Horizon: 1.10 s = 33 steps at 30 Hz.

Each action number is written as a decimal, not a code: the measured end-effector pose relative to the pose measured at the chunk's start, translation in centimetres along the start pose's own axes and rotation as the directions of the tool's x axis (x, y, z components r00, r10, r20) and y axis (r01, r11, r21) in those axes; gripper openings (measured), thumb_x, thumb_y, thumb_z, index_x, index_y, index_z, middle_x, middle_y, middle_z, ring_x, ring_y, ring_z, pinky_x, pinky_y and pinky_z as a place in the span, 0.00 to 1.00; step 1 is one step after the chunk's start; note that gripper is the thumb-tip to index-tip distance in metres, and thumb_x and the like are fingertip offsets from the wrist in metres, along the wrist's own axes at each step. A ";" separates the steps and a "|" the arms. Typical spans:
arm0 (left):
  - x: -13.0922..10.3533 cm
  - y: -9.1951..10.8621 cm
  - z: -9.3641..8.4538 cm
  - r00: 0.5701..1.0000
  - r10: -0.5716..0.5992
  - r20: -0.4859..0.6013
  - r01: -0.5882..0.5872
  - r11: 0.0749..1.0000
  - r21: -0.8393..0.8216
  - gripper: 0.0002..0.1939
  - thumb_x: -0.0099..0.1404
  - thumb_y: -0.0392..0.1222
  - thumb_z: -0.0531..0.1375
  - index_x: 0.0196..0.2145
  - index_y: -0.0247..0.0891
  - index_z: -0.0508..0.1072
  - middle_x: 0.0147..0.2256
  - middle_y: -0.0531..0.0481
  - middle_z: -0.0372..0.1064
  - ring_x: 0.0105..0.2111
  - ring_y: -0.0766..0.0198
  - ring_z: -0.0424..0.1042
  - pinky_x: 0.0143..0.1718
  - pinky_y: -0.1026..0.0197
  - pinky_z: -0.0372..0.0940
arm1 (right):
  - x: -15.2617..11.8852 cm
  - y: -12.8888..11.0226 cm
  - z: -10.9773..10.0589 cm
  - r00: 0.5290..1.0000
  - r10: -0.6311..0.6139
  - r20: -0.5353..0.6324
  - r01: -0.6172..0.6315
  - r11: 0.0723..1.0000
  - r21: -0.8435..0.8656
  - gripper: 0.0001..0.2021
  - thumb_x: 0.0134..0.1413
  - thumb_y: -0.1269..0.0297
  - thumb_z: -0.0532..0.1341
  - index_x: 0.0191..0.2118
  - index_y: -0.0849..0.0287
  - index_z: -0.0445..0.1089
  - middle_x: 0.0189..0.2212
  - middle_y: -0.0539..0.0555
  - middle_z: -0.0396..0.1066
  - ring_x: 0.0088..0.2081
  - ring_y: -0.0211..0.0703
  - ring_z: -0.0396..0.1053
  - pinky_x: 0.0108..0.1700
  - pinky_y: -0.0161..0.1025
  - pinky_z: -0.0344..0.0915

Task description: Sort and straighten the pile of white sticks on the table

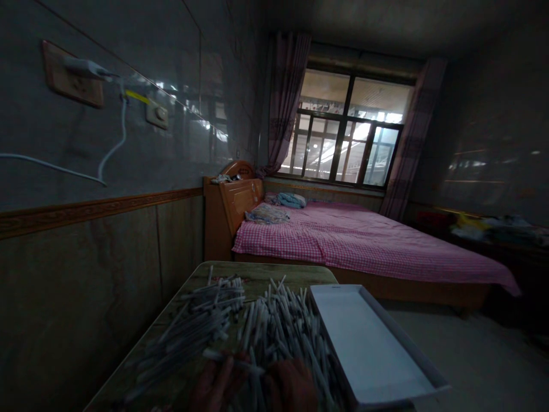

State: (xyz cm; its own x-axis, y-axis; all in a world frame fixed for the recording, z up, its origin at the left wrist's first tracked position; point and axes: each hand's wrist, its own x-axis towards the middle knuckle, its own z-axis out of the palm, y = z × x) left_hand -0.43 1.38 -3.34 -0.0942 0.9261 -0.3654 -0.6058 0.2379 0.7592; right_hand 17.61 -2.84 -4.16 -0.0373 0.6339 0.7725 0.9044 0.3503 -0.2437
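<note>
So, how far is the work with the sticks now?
Nothing looks done: the white tray holds no sticks. In hand: both hands, left hand and right hand, are at the near edge of the stick pile, touching a few. Left: the whole pile lies on the table.

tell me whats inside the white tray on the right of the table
Nothing shows inside the white tray: its floor looks bare and white. Its near corner runs out of the picture, so that bit cannot be checked. The pile of grey sticks lies beside it on the table.
</note>
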 end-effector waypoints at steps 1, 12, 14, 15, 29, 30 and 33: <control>-0.2 0.3 0.1 1.000 -0.018 0.013 0.018 1.000 0.000 0.08 0.56 0.38 0.70 0.34 0.45 0.77 0.36 0.45 0.87 0.45 0.43 0.85 0.43 0.52 0.80 | 0.0 0.0 0.1 1.000 0.013 -0.007 -0.013 1.000 0.024 0.10 0.71 0.66 0.54 0.41 0.47 0.72 0.32 0.47 0.77 0.34 0.46 0.75 0.38 0.40 0.65; 0.9 -1.4 -0.6 0.995 0.066 0.069 -0.062 0.996 -0.061 0.09 0.55 0.42 0.74 0.34 0.47 0.79 0.35 0.49 0.87 0.40 0.46 0.86 0.42 0.51 0.80 | -0.3 0.2 0.4 0.996 0.073 0.056 -0.078 0.993 0.089 0.11 0.61 0.73 0.62 0.43 0.47 0.71 0.37 0.46 0.77 0.40 0.50 0.73 0.43 0.43 0.64; 0.9 -1.3 -0.7 0.997 0.059 0.058 -0.055 0.996 -0.068 0.08 0.56 0.41 0.73 0.33 0.47 0.79 0.36 0.48 0.87 0.41 0.46 0.86 0.43 0.51 0.79 | -0.2 0.0 0.5 0.995 0.091 0.037 -0.095 0.989 0.116 0.13 0.63 0.71 0.61 0.50 0.47 0.70 0.40 0.47 0.78 0.42 0.51 0.73 0.46 0.44 0.65; 0.8 -1.2 -0.7 0.997 0.054 0.059 -0.050 0.996 -0.070 0.08 0.56 0.41 0.73 0.33 0.47 0.79 0.36 0.48 0.87 0.41 0.46 0.86 0.43 0.51 0.79 | -0.2 0.0 0.6 0.995 0.091 0.029 -0.094 0.990 0.108 0.13 0.64 0.70 0.60 0.51 0.47 0.70 0.41 0.48 0.78 0.43 0.51 0.74 0.46 0.45 0.65; -1.0 1.1 0.5 0.998 -0.034 0.044 0.036 0.998 -0.044 0.05 0.59 0.37 0.67 0.27 0.46 0.79 0.32 0.47 0.86 0.38 0.49 0.86 0.43 0.53 0.78 | -0.3 0.4 1.2 0.995 0.075 0.059 -0.079 0.994 0.072 0.07 0.65 0.69 0.61 0.39 0.46 0.72 0.34 0.46 0.77 0.38 0.49 0.73 0.42 0.43 0.63; -0.8 1.0 0.4 0.999 -0.031 0.032 0.032 0.999 -0.035 0.05 0.59 0.38 0.68 0.27 0.46 0.78 0.32 0.47 0.86 0.37 0.48 0.86 0.42 0.53 0.78 | -0.4 0.5 1.3 0.995 0.070 0.064 -0.074 0.995 0.072 0.07 0.64 0.70 0.62 0.37 0.47 0.71 0.33 0.46 0.76 0.37 0.49 0.73 0.41 0.42 0.62; 0.0 0.3 0.1 0.999 0.038 -0.038 -0.038 0.999 -0.010 0.05 0.60 0.42 0.68 0.27 0.47 0.77 0.31 0.48 0.85 0.36 0.47 0.86 0.41 0.51 0.79 | -0.6 1.0 1.5 0.995 0.088 0.045 -0.092 0.989 0.113 0.08 0.59 0.71 0.65 0.38 0.48 0.72 0.33 0.46 0.76 0.37 0.48 0.73 0.41 0.42 0.63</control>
State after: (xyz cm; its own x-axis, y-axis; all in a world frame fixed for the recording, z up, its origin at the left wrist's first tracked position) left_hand -0.54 1.48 -3.08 -0.1472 0.9226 -0.3566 -0.6098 0.1992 0.7671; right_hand 17.92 -1.86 -5.73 0.0234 0.6923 0.7212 0.8500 0.3660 -0.3789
